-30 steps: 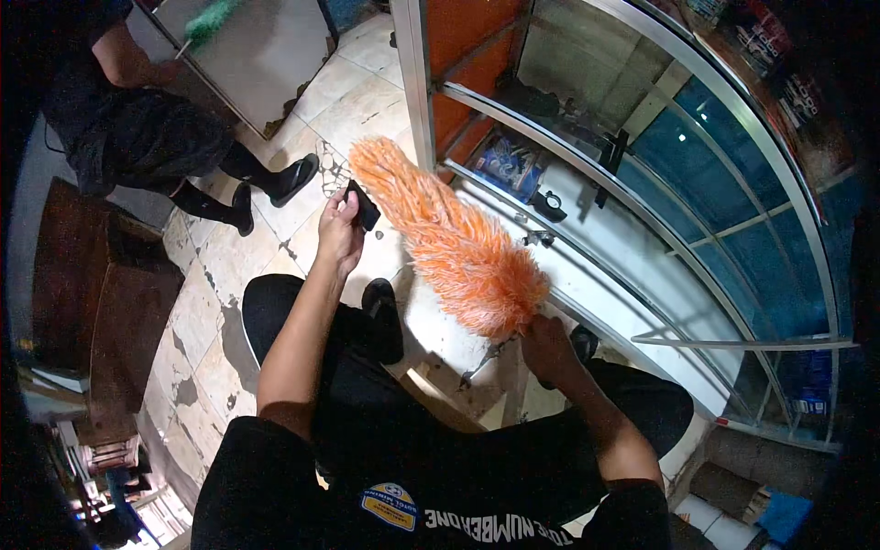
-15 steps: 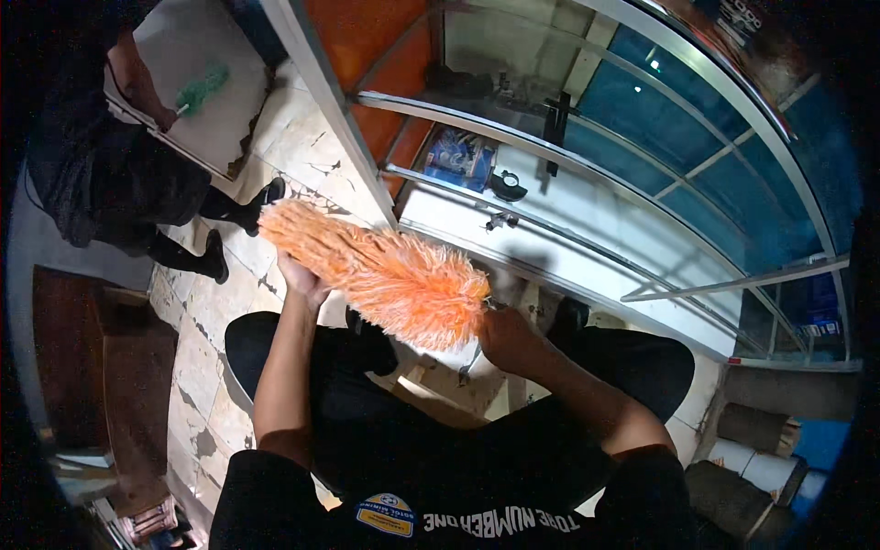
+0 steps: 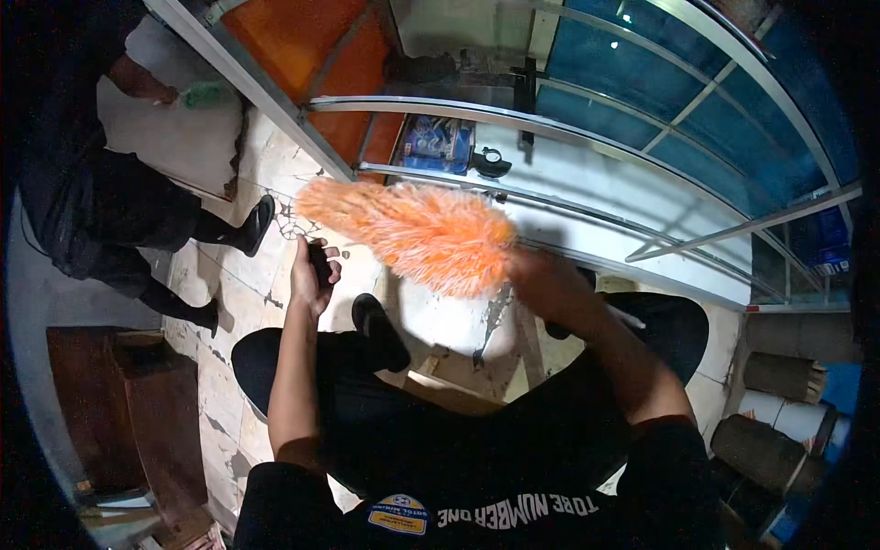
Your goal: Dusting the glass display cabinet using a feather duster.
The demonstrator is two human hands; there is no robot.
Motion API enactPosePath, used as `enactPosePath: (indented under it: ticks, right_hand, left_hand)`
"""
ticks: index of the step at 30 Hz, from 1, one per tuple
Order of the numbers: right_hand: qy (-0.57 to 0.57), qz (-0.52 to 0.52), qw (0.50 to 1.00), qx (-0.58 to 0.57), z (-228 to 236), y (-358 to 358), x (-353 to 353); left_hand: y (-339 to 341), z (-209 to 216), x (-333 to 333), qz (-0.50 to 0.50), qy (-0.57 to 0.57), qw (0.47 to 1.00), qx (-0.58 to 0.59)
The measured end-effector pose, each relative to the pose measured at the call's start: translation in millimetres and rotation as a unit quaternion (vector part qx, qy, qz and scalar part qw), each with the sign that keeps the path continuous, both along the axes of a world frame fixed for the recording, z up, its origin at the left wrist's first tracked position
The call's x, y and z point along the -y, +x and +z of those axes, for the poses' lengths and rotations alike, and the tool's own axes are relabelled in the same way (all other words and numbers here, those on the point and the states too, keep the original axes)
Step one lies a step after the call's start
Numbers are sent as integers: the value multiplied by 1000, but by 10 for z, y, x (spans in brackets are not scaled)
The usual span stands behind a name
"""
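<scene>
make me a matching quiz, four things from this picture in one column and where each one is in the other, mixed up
1. orange duster
2. small black object
3. green duster
4. blue package

A. in the left hand
B. inside the cabinet
C. in the right hand
D. at the other person's hand

Pairs: 1-C, 2-A, 3-D, 4-B

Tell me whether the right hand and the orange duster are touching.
Touching. The head view shows the right hand closed at the base of the orange duster, with the fluffy fibres meeting the fist and no gap between.
</scene>
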State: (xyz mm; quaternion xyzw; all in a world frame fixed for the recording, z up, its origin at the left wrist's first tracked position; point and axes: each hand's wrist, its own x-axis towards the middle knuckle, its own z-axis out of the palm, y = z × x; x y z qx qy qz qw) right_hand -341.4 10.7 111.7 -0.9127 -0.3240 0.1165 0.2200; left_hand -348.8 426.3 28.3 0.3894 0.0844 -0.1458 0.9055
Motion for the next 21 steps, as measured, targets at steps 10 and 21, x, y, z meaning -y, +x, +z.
enactPosePath:
  ticks: [10,21]
  right_hand:
    - [-81,-243,962,-93,-464,244,470]
    - [193,-178,957,-124,-22,300,370]
  left_hand:
    - [-13,424,757,-137,601,787,29]
    - [-95,472,695,-196,594,779,-32]
